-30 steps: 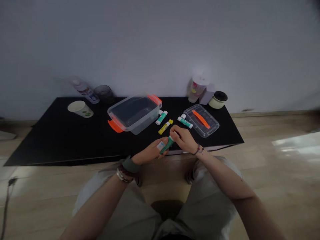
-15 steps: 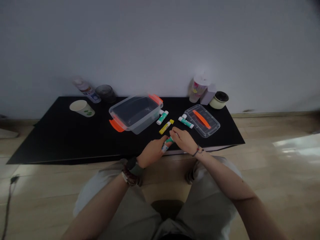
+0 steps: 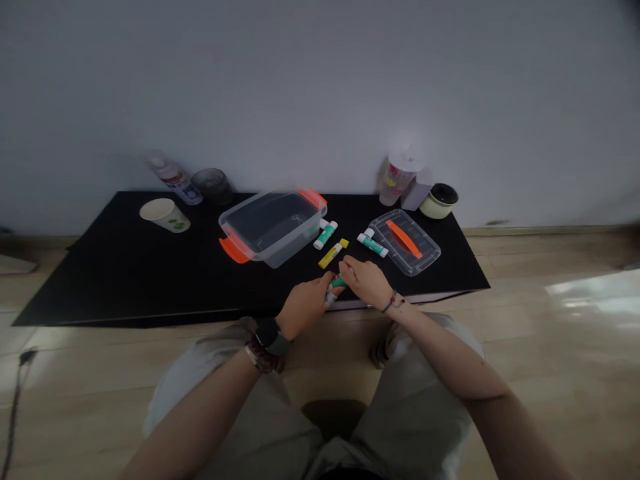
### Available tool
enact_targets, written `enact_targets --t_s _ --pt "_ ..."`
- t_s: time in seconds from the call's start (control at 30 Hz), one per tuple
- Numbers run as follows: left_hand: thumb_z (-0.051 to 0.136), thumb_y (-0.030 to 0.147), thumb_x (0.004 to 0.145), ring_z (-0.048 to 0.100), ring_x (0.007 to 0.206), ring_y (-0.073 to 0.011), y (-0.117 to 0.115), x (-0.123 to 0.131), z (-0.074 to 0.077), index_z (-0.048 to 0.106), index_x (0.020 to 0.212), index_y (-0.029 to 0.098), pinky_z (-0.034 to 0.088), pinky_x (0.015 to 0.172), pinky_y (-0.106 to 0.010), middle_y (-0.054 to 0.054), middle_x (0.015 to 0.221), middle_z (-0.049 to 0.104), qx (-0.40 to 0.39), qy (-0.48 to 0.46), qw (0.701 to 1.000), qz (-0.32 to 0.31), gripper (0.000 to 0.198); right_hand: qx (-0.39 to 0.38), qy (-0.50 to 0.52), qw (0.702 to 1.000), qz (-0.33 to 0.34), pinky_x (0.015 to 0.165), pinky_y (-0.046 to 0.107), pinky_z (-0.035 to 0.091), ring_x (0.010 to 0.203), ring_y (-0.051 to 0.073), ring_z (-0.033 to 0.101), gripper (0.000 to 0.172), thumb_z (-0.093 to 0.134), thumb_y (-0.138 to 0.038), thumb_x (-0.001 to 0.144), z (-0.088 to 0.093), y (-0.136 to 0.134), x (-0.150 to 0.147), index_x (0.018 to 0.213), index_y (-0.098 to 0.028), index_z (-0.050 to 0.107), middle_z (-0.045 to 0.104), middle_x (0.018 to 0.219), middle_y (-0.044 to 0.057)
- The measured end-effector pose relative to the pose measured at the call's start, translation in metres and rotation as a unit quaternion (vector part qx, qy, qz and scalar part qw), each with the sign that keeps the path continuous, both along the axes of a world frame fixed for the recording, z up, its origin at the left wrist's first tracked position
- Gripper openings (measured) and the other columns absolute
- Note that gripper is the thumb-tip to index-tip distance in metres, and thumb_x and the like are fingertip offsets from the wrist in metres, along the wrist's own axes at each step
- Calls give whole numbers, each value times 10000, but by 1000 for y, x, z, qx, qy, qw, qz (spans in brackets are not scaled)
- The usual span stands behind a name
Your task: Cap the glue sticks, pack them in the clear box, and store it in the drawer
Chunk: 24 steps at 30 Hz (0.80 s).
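Observation:
Both my hands are closed on one green and white glue stick at the table's front edge. My left hand grips its lower end, while the fingers of my right hand wrap around the upper end and hide it. Just beyond lies a yellow glue stick. Another green and white glue stick lies against the clear box with orange clips, with a white piece partly hidden behind it. To the right, a further green glue stick rests by the clear lid, which has an orange handle.
On the black table stand a paper cup, a spray bottle and a dark cup at left. A patterned tumbler, a pale box and a small lidded pot stand at the back right.
Hardly anything differs. Both hands keep hold of the glue stick in nearly the same place, with a slight shift of the right wrist. The things on the table have stayed put.

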State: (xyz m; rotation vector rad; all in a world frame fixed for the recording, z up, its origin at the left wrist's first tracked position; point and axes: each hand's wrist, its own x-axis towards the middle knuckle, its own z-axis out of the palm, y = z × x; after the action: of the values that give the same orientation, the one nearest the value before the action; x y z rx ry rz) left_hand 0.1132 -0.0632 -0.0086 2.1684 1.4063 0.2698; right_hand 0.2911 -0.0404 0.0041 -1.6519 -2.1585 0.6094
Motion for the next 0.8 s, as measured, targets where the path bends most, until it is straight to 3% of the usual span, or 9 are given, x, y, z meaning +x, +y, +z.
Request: enact_targets --t_s 0.13,0.27,0.37,0.47,0.63,0.7,0.8 --pt "454 406 993 654 930 -262 4 -1 -3 566 1152 172 493 818 -353 -128 993 672 50 -5 999 3 305 -23 126 992 23 559 247 306 563 135 524 207 492 -375 981 1 3 3 858 -217 548 560 655 -20" --pt "547 299 930 583 1129 -267 10 -4 2 570 1198 161 467 1006 -421 -139 1193 615 140 -100 985 -1 302 53 221 973 49 641 262 425 682 154 577 203 550 -395 947 6 1 3 978 -195 552 620 806 21" --pt "578 277 906 594 1143 -260 11 -5 9 573 1230 170 469 1030 -422 -129 1202 629 150 -143 978 10 341 112 247 958 93 800 323 481 902 200 611 242 546 -372 953 7 -2 1 1109 -187 559 648 1029 93" --pt "577 262 906 615 1157 -257 17 -11 17 504 1359 196 476 1035 -429 -117 1242 644 145 -173 973 40 464 101 268 950 127 787 328 504 829 172 595 385 517 -351 974 6 -3 0 1322 -193 470 618 1138 108" --pt "673 328 841 684 984 -219 57 -42 37 260 1531 208 572 845 -351 -122 1253 637 210 -268 922 184 813 81 247 954 151 724 303 515 720 130 551 472 500 -363 993 3 -3 2 1425 -214 381 590 1150 93" --pt "678 318 831 685 958 -212 78 -59 48 306 1511 255 576 806 -328 -108 1257 636 249 -258 902 241 778 97 224 955 167 724 307 521 742 137 557 472 495 -371 997 2 -3 3 1428 -216 380 586 1164 99" --pt "661 253 825 685 972 -232 105 -81 58 487 1387 262 553 857 -350 -81 1181 669 240 -148 927 248 588 110 181 958 192 727 320 534 763 148 572 468 486 -386 1001 1 -4 4 1427 -222 385 589 1187 106"
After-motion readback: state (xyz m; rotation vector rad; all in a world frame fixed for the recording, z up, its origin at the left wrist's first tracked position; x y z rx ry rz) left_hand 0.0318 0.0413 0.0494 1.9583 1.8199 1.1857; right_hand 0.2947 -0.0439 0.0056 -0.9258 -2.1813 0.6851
